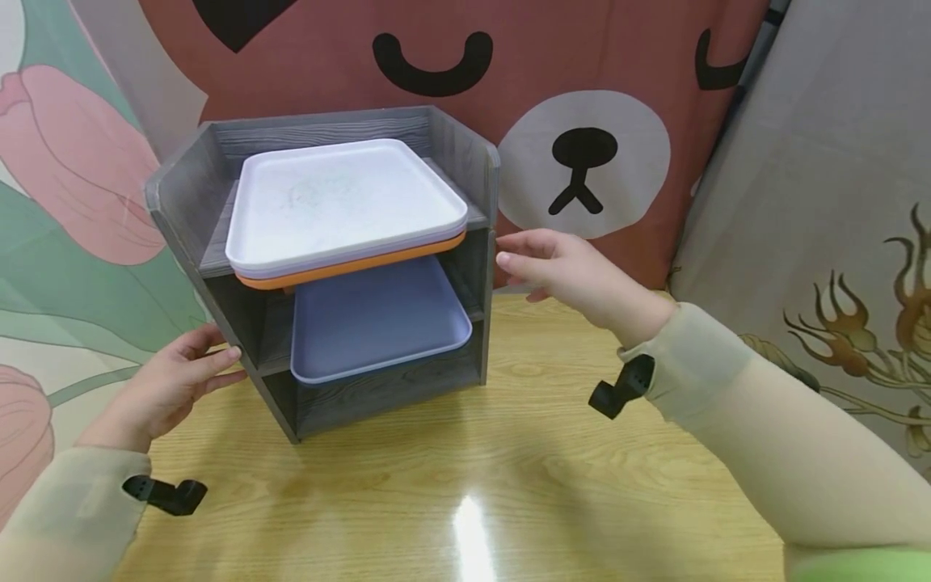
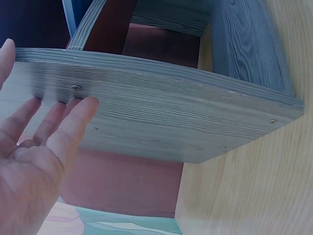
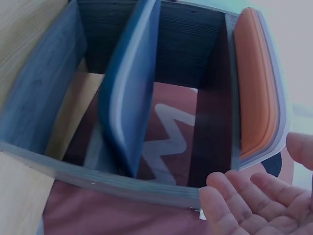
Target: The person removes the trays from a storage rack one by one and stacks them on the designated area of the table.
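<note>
A grey wood-grain shelf rack [image 1: 191, 194] stands on the table between my two hands. On its top level lies a small stack: a white tray [image 1: 349, 202] uppermost, pale lilac edges under it and an orange tray [image 1: 364, 263] at the bottom. The middle level holds blue-grey trays [image 1: 381, 319] whose front juts out past the shelf. My left hand [image 1: 170, 384] is at the rack's left side; its fingertips meet the side panel [image 2: 161, 110] in the left wrist view. Beside the right panel, my right hand [image 1: 570, 271] has its fingers extended and loosely bent, holding nothing.
The rack stands on a light wood-grain table [image 1: 553, 453]. Close behind it hangs a red curtain [image 1: 320, 73] with a cartoon bear face. A grey curtain [image 1: 785, 186] with printed flowers hangs at the right, and a green and pink one [image 1: 65, 291] at the left.
</note>
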`<state>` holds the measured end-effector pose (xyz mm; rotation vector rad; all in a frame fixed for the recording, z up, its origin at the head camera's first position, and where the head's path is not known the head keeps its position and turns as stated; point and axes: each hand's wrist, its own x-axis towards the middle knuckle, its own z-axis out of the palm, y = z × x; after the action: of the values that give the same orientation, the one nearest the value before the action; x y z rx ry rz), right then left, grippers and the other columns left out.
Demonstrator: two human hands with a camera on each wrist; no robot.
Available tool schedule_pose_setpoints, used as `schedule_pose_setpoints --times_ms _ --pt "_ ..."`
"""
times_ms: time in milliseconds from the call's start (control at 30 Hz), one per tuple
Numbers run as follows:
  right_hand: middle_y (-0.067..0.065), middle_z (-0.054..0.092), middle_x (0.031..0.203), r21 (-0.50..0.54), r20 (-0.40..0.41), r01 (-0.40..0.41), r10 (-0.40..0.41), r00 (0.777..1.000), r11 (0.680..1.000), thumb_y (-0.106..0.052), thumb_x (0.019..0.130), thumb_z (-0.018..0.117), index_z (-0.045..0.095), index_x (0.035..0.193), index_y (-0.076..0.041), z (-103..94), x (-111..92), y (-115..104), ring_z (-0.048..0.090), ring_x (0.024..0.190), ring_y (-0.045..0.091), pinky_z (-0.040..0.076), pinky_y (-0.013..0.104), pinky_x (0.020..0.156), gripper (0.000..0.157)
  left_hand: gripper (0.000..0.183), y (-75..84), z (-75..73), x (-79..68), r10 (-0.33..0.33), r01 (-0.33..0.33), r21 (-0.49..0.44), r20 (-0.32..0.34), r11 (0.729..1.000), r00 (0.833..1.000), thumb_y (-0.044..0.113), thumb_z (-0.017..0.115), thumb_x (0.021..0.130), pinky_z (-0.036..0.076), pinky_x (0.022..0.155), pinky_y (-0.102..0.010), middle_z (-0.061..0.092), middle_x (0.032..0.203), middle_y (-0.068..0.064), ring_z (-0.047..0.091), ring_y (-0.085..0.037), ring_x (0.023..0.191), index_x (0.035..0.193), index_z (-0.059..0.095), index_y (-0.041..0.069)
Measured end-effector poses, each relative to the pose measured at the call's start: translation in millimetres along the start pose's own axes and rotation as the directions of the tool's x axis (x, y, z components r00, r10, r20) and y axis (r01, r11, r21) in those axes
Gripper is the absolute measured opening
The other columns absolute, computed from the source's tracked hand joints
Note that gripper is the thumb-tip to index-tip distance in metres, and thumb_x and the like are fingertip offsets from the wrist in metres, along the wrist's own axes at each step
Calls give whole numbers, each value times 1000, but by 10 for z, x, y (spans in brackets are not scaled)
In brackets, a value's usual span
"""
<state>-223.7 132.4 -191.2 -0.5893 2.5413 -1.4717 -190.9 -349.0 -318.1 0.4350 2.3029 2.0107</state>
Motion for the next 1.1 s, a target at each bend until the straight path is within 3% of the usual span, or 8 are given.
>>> schedule_pose_setpoints --times_ms 133,300,633,900,1100 --pt "4 52 135 45 -21 -59 60 998 997 -36 96 58 44 143 -14 -7 98 -154 56 113 24 49 46 93 53 46 32 -16 14 -4 3 31 28 1000 1000 3 50 100 54 84 -25 41 130 0 58 -4 107 142 32 6" --pt "0 53 132 63 -70 -117 122 990 991 -40 95 59 45 142 -19 4 233 -319 58 109 23 53 40 82 53 54 56 -32 20 -4 3 18 64 1000 998 2 49 100 54 85 -28 41 133 -1 58 -4 109 148 25 4" --pt "-3 55 122 42 -108 -96 100 989 995 -41 94 61 52 135 -18 120 474 -572 59 102 20 55 38 74 48 60 90 -11 86 13 -15 24 79 1000 997 1 50 99 54 85 -26 32 139 -7 57 -6 110 151 21 6" --pt "2 58 114 45 -123 -116 121 985 992 -35 93 63 59 124 -15 170 553 -686 59 99 21 55 39 75 38 57 90 -17 76 48 -43 -53 97 998 994 -4 48 98 54 84 -26 39 135 -2 59 -8 108 149 28 13" --pt "4 60 110 51 -144 -139 145 979 989 -30 93 65 61 120 -12 174 558 -691 60 94 22 55 38 71 33 55 99 3 61 8 -7 -20 78 1000 997 -4 49 98 55 84 -27 40 134 -1 59 -7 108 146 31 14"
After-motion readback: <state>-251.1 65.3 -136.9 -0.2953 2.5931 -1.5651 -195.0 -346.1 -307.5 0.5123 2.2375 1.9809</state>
